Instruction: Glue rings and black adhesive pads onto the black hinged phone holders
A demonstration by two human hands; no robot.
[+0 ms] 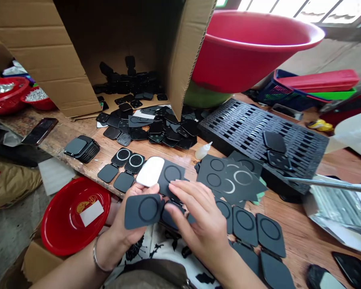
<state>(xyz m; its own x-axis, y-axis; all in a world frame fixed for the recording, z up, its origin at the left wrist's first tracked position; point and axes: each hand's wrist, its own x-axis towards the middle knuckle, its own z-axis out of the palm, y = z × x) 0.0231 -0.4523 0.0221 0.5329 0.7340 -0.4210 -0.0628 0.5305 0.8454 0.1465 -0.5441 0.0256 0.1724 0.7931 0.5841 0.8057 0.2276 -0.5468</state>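
Note:
In my left hand [123,216] is a dark grey folding charger pad [142,211], a rounded square panel with a darker ring on its face. My right hand [203,218] reaches across its right part, long fingers on top and thumb below, with a dark panel partly hidden between them. Just beyond my fingers lie a white rounded panel [150,171] and a dark sheet with a ring outline [172,172]. Two unfolded pads with pale rings [122,155] rest to the left. Beneath and right of my right hand sit several ringed pads [245,224] in rows.
A cardboard box [195,48] with loose black panels [168,128] spilling out stands behind. Stacked panels [82,147], a small glue bottle [203,150], dark ringed sheets [228,176] and a black slotted block [243,128] surround the work. A red basin [58,224] is lower left.

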